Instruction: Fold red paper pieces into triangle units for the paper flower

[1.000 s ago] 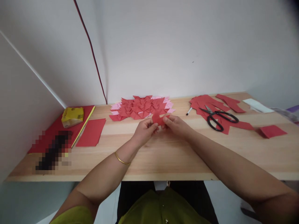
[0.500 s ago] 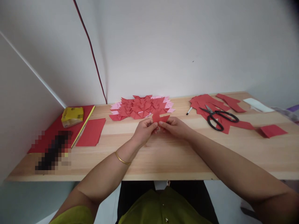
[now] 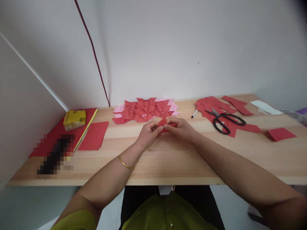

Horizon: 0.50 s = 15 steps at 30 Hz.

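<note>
Between my two hands is a small piece of folded red paper (image 3: 163, 122), held just above the wooden table (image 3: 144, 166). My left hand (image 3: 150, 133) pinches its left side, thumb against curled fingers. On the other side my right hand (image 3: 181, 128) grips the paper, its thumb pressed on the front near the left thumb. The fingers cover much of the paper, so its full shape is hidden. Just behind my hands lies a pile of folded red and pink paper pieces (image 3: 144, 110) against the wall.
To the right, black-handled scissors (image 3: 222, 121) rest on loose red paper pieces (image 3: 208, 103), beside a pen (image 3: 194, 113). A red square (image 3: 281, 134) and white paper (image 3: 266, 107) lie farther right. At left are red sheets (image 3: 94, 135), a yellow packet (image 3: 74, 119) and a blurred dark object (image 3: 55, 155).
The paper has turned in my fingers; a single point now stands up between the hands where a wider flap showed before. My right fingers have curled over its top.
</note>
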{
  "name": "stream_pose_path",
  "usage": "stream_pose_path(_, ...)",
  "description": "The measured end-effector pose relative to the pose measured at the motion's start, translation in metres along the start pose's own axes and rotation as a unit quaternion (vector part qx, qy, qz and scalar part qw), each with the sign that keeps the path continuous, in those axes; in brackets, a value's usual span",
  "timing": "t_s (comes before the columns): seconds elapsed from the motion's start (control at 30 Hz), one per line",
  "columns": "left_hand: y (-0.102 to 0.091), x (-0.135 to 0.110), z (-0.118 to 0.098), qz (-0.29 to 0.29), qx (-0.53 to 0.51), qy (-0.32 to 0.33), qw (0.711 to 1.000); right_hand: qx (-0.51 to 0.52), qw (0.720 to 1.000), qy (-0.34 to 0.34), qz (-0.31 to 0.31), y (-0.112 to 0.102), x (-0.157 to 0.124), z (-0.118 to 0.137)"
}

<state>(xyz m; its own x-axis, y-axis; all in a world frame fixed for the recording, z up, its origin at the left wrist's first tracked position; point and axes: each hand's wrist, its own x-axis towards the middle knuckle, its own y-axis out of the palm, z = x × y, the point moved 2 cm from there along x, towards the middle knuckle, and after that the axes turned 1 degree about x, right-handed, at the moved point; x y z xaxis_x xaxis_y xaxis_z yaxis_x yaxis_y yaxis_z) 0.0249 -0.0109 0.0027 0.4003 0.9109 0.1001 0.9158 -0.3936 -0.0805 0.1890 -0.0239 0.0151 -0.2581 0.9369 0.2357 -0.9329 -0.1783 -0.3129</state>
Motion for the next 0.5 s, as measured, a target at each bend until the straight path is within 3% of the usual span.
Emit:
stream_pose_path(0.33,-0.0010,0.0006,0.0034,-0.018,-0.071,-0.031,0.997,0.032,0.999,0.020,0.000,0.0002,-0.0003,0.0020)
stream_pose_path(0.5,-0.0008,0.0003,0.0008,0.027,-0.035,-0.053,0.998,0.086,0.995,0.045,-0.032,-0.0007,0.0004,-0.0023)
